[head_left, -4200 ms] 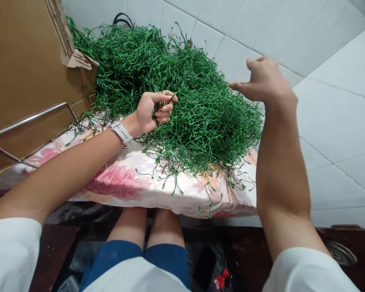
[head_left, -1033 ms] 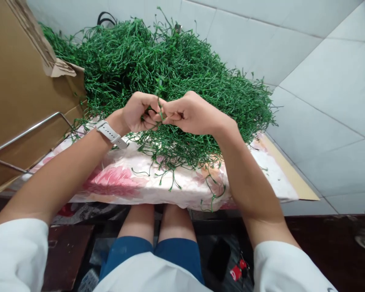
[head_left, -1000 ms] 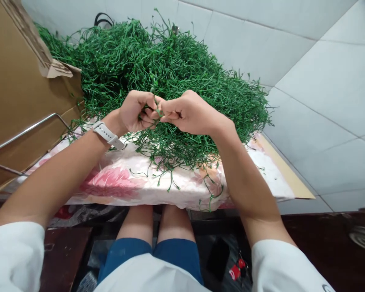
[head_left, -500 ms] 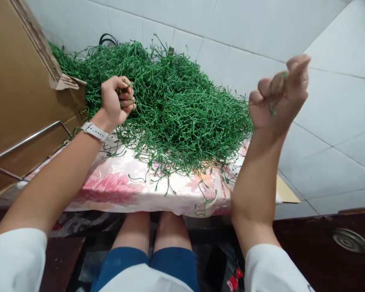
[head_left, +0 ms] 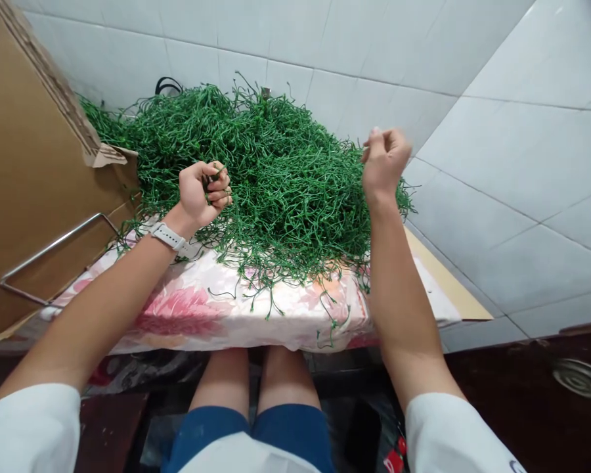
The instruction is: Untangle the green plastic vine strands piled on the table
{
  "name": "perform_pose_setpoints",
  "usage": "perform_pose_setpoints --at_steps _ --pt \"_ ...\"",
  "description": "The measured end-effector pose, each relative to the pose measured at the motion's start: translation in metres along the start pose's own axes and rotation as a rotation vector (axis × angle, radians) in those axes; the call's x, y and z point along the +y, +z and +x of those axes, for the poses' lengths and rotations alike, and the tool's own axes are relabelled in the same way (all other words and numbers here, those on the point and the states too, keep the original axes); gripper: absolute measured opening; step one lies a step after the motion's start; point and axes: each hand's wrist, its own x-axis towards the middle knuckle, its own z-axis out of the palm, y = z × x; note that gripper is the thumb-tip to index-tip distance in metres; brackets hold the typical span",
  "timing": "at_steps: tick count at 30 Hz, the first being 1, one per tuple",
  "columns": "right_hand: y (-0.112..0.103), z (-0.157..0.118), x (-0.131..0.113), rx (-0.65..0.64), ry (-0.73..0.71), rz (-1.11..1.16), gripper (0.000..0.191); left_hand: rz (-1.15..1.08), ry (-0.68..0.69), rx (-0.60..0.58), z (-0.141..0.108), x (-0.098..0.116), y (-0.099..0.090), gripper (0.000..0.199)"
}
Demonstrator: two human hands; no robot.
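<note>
- Left hand (head_left: 204, 192): fingers curled into a loose fist, closed around a few green stems (head_left: 219, 170); one pokes out between thumb and forefinger. Pale watch (head_left: 167, 236) on that wrist.
- Right hand (head_left: 387, 161): raised at the right end of the heap, fingers bent inward. Slightly blurred; cannot tell whether it grips anything.
- Hands well apart, the heap between and behind them.
- Green heap (head_left: 300, 184): a big tangle of thin, wiry stems with small knobbed tips, spread along the floral cloth (head_left: 246, 330) and reaching back to the tiled wall (head_left: 477, 164).
- Loose strands lie at the front, a couple near the cloth's edge (pink and orange blossoms printed beneath them).
- Brown cardboard (head_left: 34, 177) stands at the left, its torn corner beside the heap. A bent metal wire frame (head_left: 54, 249) sits in front of it.
- Black loop (head_left: 168, 84) behind the heap, upper left.
- Flat cardboard strip (head_left: 453, 289) juts out past the cloth at the right.
- Below: blue shorts (head_left: 293, 433), and a small red item (head_left: 394, 462) low down, partly cut off.
</note>
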Motion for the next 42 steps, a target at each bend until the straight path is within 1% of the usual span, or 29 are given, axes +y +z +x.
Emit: perform_pose_setpoints --at_steps 2,4,6,9,10,11,12,13,16,18,20,22,24,27,29,30,32,34,36,39,42 --pt "0.007 -0.007 -0.011 -0.071 0.007 0.217 0.049 -0.025 0.008 -0.005 -0.001 -0.004 0.001 0.021" --pt "0.019 -0.021 -0.030 -0.221 0.072 0.441 0.044 -0.037 0.013 -0.022 -0.003 -0.009 0.003 0.022" --pt "0.032 -0.042 -0.053 -0.423 0.204 0.614 0.043 -0.045 0.016 -0.043 -0.006 -0.013 0.006 0.026" --pt "0.050 -0.076 -0.081 -0.791 0.373 0.731 0.048 -0.074 0.034 -0.035 -0.008 -0.019 0.009 0.031" --pt "0.054 -0.085 -0.086 -0.882 0.402 0.756 0.050 -0.087 0.043 -0.020 -0.008 -0.020 0.010 0.031" --pt "0.058 -0.093 -0.089 -0.942 0.420 0.782 0.052 -0.099 0.049 -0.003 -0.008 -0.020 0.010 0.031" --pt "0.061 -0.100 -0.091 -0.970 0.429 0.816 0.053 -0.110 0.054 0.014 -0.008 -0.021 0.009 0.031" --pt "0.064 -0.105 -0.091 -0.970 0.432 0.855 0.054 -0.117 0.056 0.026 -0.007 -0.021 0.008 0.031" --pt "0.070 -0.113 -0.088 -0.917 0.451 0.928 0.057 -0.119 0.059 0.040 -0.005 -0.022 0.005 0.032" --pt "0.072 -0.114 -0.086 -0.919 0.490 0.907 0.060 -0.109 0.065 0.039 -0.004 -0.024 0.004 0.033" --pt "0.073 -0.114 -0.086 -0.946 0.532 0.865 0.063 -0.098 0.074 0.034 -0.003 -0.025 0.003 0.033" --pt "0.072 -0.113 -0.087 -0.962 0.543 0.848 0.062 -0.088 0.088 0.027 -0.003 -0.025 0.004 0.032" --pt "0.072 -0.113 -0.087 -0.931 0.534 0.873 0.057 -0.077 0.099 0.017 -0.004 -0.024 0.004 0.032" --pt "0.070 -0.111 -0.087 -0.858 0.591 0.948 0.035 -0.034 0.076 -0.022 -0.005 -0.022 0.005 0.032" --pt "0.069 -0.108 -0.088 -0.864 0.672 0.985 0.023 0.021 0.028 -0.080 -0.007 -0.021 0.006 0.032" --pt "0.069 -0.107 -0.088 -0.885 0.711 0.997 0.020 0.053 -0.002 -0.113 -0.008 -0.022 0.007 0.030" --pt "0.067 -0.105 -0.090 -0.924 0.761 1.000 0.020 0.128 -0.077 -0.179 -0.009 -0.023 0.008 0.023" --pt "0.064 -0.103 -0.091 -0.961 0.759 0.972 0.022 0.216 -0.178 -0.253 -0.011 -0.024 0.009 0.011" --pt "0.061 -0.104 -0.094 -1.017 0.710 0.945 0.024 0.290 -0.267 -0.337 -0.013 -0.023 0.010 0.002" --pt "0.056 -0.108 -0.098 -1.144 0.606 0.981 0.031 0.311 -0.316 -0.475 -0.015 -0.020 0.009 0.005" --pt "0.055 -0.116 -0.100 -1.256 0.484 1.085 0.047 0.312 -0.346 -0.679 -0.018 -0.019 0.008 0.014"
